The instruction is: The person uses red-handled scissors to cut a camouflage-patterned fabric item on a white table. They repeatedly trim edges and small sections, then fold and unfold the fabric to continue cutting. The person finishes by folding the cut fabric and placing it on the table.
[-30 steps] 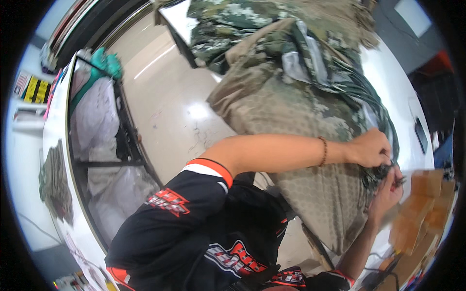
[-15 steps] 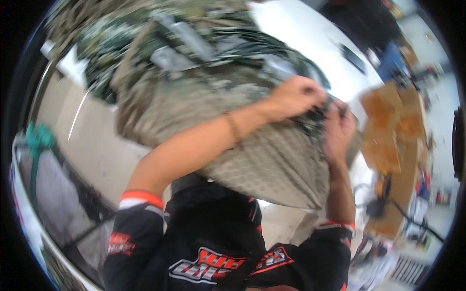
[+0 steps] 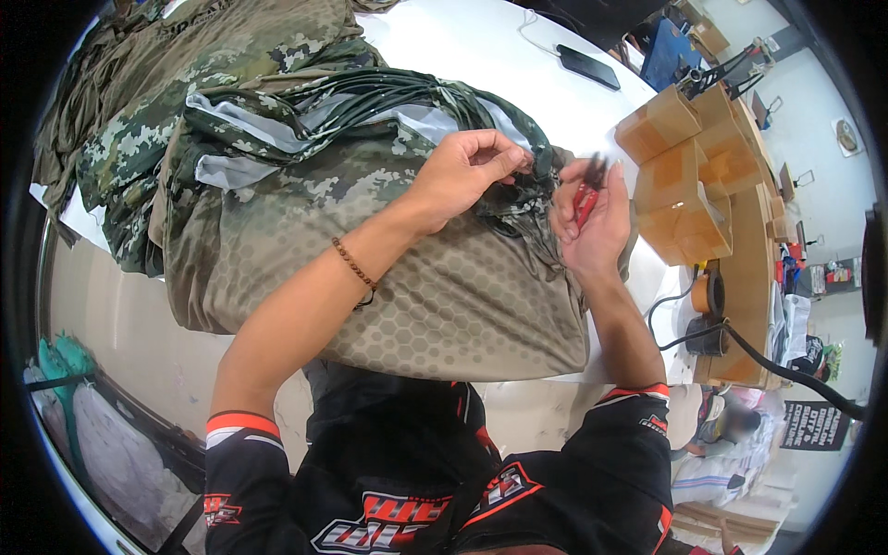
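Camouflage garments with a tan hexagon pattern [image 3: 435,305] and bunched dark green, grey-lined edges [image 3: 370,102] lie on the white table [image 3: 462,32]. My left hand [image 3: 472,176] pinches the gathered camouflage fabric at the pile's right side, its fingertips partly hidden. Just right of it, my right hand [image 3: 590,222] grips a small red-handled snipping tool [image 3: 583,199] with dark tips pointing up.
A dark phone [image 3: 587,67] with a cable lies at the back. Cardboard boxes [image 3: 675,194] stand right, beside a black cord [image 3: 758,347] and an orange roll [image 3: 708,294]. Another person [image 3: 731,425] is at lower right. Sacks [image 3: 111,444] sit at lower left.
My view has swung right, so the pile appears higher and further left. The red tool now shows in my right hand; my hands have moved slightly apart.
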Demonstrator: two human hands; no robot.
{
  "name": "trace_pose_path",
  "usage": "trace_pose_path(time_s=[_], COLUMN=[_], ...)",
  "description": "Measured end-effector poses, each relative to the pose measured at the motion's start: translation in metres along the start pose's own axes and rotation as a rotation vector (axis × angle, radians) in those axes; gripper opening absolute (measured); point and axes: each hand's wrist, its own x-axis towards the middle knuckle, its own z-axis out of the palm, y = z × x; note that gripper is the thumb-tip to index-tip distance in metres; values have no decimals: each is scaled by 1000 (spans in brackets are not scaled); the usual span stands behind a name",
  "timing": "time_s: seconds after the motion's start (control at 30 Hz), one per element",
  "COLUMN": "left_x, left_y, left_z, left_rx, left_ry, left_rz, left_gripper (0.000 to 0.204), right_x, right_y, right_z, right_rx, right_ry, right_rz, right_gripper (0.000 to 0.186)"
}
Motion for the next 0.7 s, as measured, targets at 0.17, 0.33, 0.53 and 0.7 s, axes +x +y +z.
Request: trace_pose_path(time_s=[0.17, 0.33, 0.53, 0.7], left_x=[-1, -2, -2, -3], left_y=[2, 2, 1, 2], left_z=[4, 4, 5, 5], left_rx=[-4, 31, 29, 50], left_ry=[15, 16, 15, -1], left_rz=[-42, 1, 1, 3], left_gripper=[25, 27, 26, 24], right_x=[-4, -7, -5, -3], right_y=[-14, -17, -17, -15], right_z=[7, 11, 9, 8], right_rx=[-155, -286, -299, -312], right_ry=[-37, -49, -48, -42], right_rz=[323, 456, 498, 517], right_gripper=[46, 45, 45, 44])
